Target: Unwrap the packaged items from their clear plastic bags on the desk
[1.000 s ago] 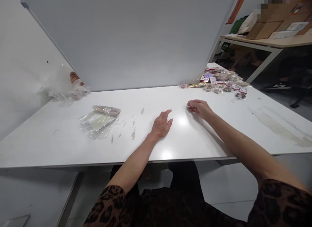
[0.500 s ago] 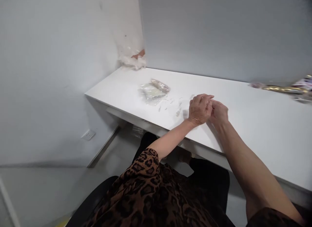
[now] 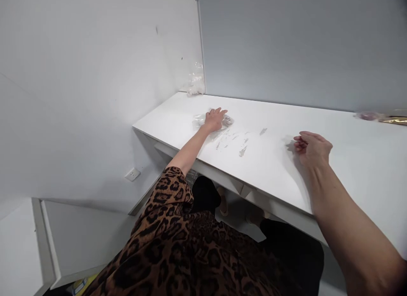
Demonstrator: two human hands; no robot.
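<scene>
On the white tabletop (image 3: 276,177), my left hand (image 3: 215,119) lies over clear plastic packets (image 3: 199,122), palm down. Its fingers are spread and partly cover the packets, so what is inside is hard to make out. My right hand (image 3: 313,148) hovers farther right above the table, loosely curled with fingers apart, and nothing shows in it. Between the two hands lie several small greyish flakes or marks (image 3: 243,151), too faint to tell which.
A crumpled clear plastic bag (image 3: 196,82) sits in the far corner against the walls. At the right, a plastic-wrapped item (image 3: 367,116) and a gold shiny package (image 3: 396,120) lie along the back edge. A wall socket (image 3: 132,174) is at the left, below table height.
My hands, together over the table before, are now apart. The left has moved left onto the plastic packets; the right stays at the right with its fingers loosened. The view has shifted.
</scene>
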